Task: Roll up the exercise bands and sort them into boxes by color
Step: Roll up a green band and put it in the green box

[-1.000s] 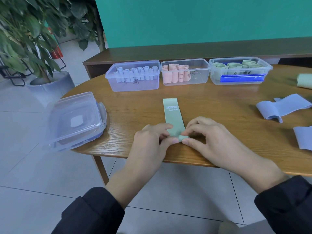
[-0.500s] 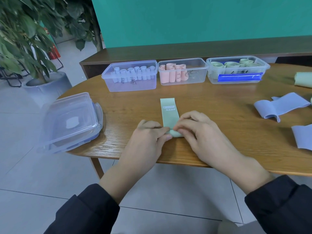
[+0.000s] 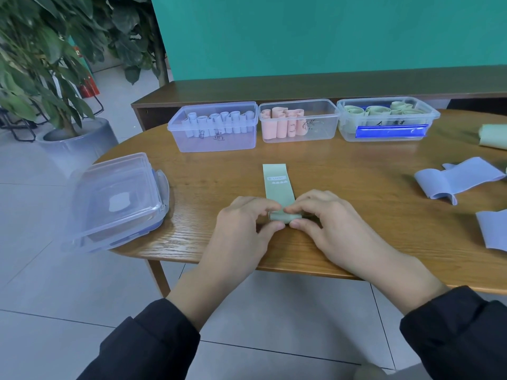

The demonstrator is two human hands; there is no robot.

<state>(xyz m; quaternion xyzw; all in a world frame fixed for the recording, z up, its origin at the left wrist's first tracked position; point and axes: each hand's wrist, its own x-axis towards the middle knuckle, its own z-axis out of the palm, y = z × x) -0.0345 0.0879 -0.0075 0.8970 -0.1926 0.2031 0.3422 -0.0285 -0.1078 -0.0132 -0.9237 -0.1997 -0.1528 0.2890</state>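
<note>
Left hand [image 3: 241, 231] and right hand [image 3: 332, 226] both pinching the rolled near end of a green exercise band [image 3: 277, 185], its far part flat on the wooden table [image 3: 356, 187], three clear boxes [image 3: 299, 133] behind

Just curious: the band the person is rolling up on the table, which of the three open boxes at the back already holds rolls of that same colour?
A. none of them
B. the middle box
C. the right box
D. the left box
C: the green band pinched by the left hand and right hand matches the pale green rolls in the right box; the left box holds blue rolls, the middle box pink.
</note>
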